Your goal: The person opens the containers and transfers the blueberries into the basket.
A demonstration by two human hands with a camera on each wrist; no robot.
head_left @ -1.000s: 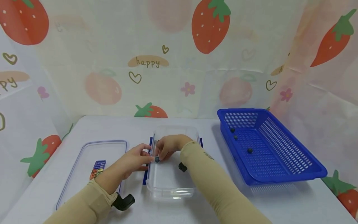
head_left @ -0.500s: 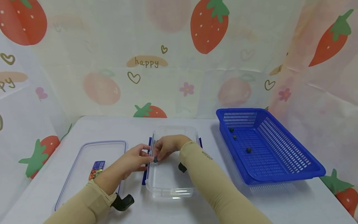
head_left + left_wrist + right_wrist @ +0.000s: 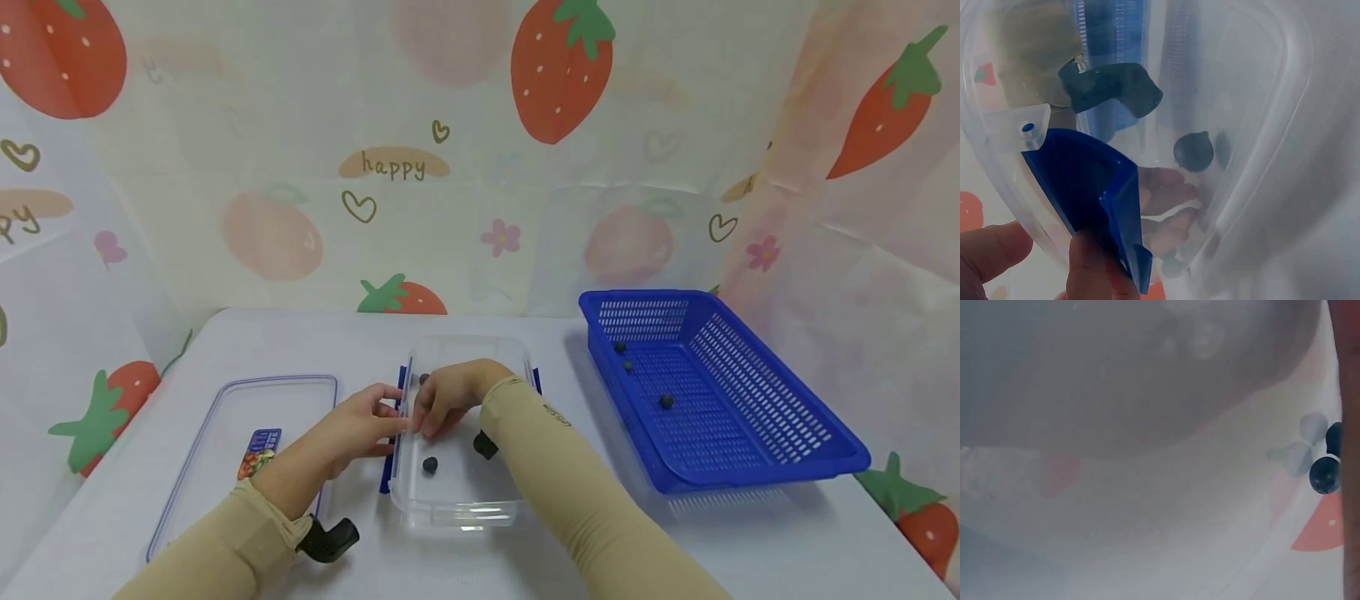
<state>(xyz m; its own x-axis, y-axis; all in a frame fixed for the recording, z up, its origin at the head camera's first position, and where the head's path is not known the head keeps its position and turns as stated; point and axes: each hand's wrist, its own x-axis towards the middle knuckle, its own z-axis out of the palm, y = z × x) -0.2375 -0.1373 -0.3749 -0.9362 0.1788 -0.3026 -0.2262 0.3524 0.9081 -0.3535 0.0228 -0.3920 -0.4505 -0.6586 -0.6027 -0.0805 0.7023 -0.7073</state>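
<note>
My right hand (image 3: 450, 400) reaches down inside a clear plastic box (image 3: 465, 515), its fingertips near the floor by the left wall. Just in front of those fingertips a dark blueberry (image 3: 430, 465) lies loose on the box floor; the left wrist view shows this blueberry (image 3: 1194, 152) apart from the fingers. Another blueberry (image 3: 423, 379) shows behind the hand, and the right wrist view has two blueberries (image 3: 1325, 475) side by side, partly hidden. My left hand (image 3: 366, 425) grips the box's left side, its fingers at the blue latch (image 3: 1094, 187).
A blue perforated basket (image 3: 757, 479) stands at the right, with a few blueberries (image 3: 666, 402) in it. To the left lies a clear lid (image 3: 281, 381) with a blue edge and a label. Black camera mounts (image 3: 330, 542) stick out from the wrists.
The blueberry at the right fingertips has been let go and moved toward the near end of the box. The right hand shifted slightly; the left hand stayed on the box side.
</note>
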